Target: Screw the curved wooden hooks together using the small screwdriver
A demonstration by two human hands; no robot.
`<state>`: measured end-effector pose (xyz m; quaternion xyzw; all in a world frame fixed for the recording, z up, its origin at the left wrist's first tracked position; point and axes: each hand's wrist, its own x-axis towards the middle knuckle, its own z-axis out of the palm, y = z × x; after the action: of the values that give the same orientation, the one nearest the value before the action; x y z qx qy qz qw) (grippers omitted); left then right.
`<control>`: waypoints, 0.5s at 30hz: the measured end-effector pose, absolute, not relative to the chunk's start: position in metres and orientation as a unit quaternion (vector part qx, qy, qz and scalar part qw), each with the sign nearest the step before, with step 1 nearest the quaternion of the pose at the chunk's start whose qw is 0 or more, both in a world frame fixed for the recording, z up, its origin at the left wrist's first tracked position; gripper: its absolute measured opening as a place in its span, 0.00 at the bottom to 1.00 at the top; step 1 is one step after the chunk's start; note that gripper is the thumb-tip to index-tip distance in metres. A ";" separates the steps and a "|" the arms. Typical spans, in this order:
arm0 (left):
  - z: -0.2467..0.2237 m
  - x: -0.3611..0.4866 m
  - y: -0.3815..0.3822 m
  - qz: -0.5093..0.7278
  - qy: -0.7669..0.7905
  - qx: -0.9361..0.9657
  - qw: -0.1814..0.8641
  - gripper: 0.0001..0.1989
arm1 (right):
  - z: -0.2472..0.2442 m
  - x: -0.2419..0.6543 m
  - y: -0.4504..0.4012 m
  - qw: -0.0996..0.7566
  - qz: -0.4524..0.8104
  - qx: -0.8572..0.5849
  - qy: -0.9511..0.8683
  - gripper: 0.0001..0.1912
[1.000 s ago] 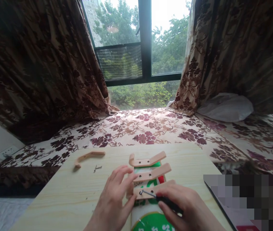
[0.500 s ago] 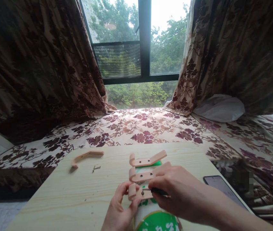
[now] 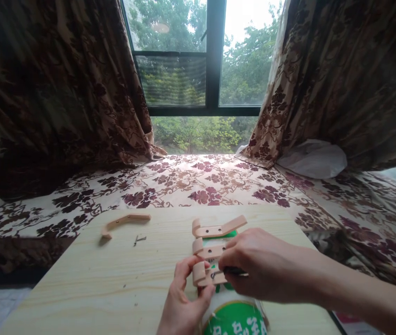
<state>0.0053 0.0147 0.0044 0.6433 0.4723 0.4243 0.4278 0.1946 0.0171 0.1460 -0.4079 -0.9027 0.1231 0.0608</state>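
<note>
My left hand (image 3: 188, 295) pinches the curled end of the nearest wooden hook (image 3: 204, 275), which lies across a green and white package (image 3: 236, 314). My right hand (image 3: 253, 265) grips a dark-handled tool (image 3: 234, 270), its tip by a screw (image 3: 213, 275) in that hook. Two more wooden hooks, a middle one (image 3: 209, 251) and a far one (image 3: 215, 230), lie in a row beyond it, each with dark screw spots. My right hand covers the right ends of the nearest and middle hooks.
Another wooden hook (image 3: 125, 221) lies at the table's far left, with loose screws (image 3: 139, 239) beside it. The pale wooden table (image 3: 96, 284) meets a floral-covered ledge (image 3: 184, 181) below the window. Part of a phone (image 3: 349, 321) shows at lower right.
The view has shifted, so the phone at the right is now mostly out of frame. Both hands remain at the nearest hook, and the tool's shaft is less visible.
</note>
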 end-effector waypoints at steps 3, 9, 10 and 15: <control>0.003 0.009 0.016 0.437 0.474 0.642 0.415 0.15 | 0.147 0.192 0.016 0.051 0.128 -0.402 -0.905 0.07; -0.003 0.018 0.014 0.457 0.486 0.610 0.427 0.13 | 0.145 0.188 0.018 0.047 0.115 -0.393 -0.911 0.06; -0.003 0.020 0.013 0.457 0.491 0.604 0.430 0.13 | 0.146 0.188 0.019 0.045 0.117 -0.393 -0.911 0.06; -0.006 0.024 0.008 0.464 0.526 0.574 0.422 0.17 | 0.150 0.184 0.023 0.013 0.132 -0.399 -0.907 0.06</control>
<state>0.0243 0.0083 -0.0056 0.5736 0.5265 0.4642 0.4223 0.1845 0.0228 0.1504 -0.3993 -0.9071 0.1322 0.0131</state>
